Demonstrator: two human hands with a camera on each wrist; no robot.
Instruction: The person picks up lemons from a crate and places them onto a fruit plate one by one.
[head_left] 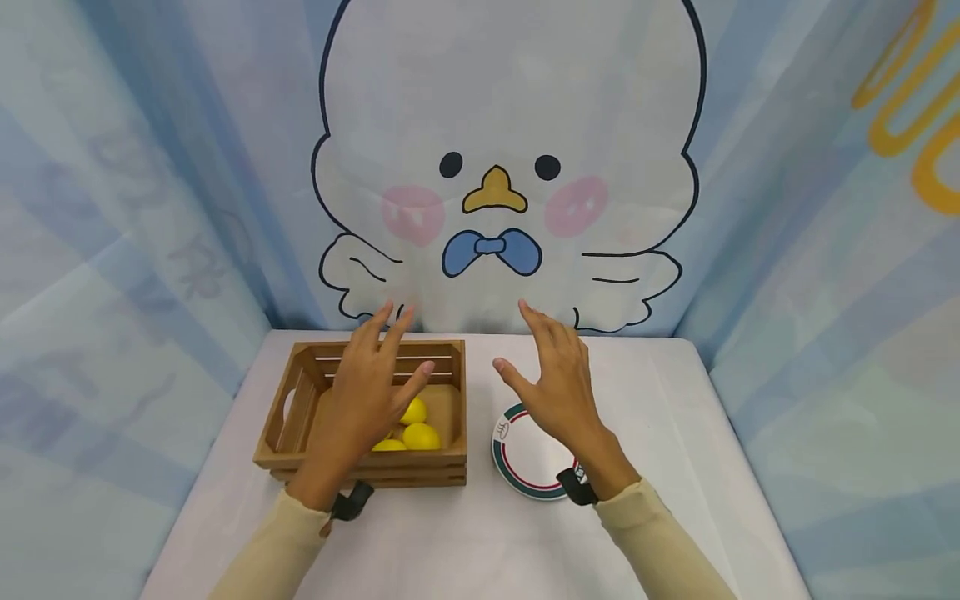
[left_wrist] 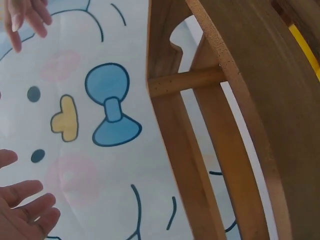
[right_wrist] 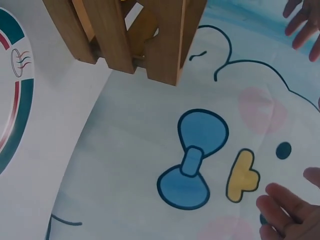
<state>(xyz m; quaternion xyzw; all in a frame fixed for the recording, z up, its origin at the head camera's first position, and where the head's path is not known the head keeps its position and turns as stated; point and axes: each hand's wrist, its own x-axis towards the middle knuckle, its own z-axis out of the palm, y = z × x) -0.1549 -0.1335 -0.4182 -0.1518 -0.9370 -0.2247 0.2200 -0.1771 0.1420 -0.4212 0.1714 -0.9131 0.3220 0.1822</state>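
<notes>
Brown wood below the left hand [head_left: 369,393], that's the slatted crate [head_left: 420,461], and here comes the picture: left hand up above it, right hand [head_left: 561,385] up above the plate [head_left: 532,457], fingers extended, thumbs spread wide, neither one holding a thing! I'd call this a ready pose, no grasp made yet. A pick from the crate would call for the left hand to dip inside the walls and curl round one of the yellow fruits [head_left: 422,437], lemons by the look of them. Bright, rounded, smooth, at least three showing, bunched in the crate's near right part; any others are hidden. They'd roll easily, I'd judge, so a gentle closing. And the plate, just right of the crate on the white desk [head_left: 480,546]: pale centre, dark green and red bands, partly covered by the right hand.
</notes>
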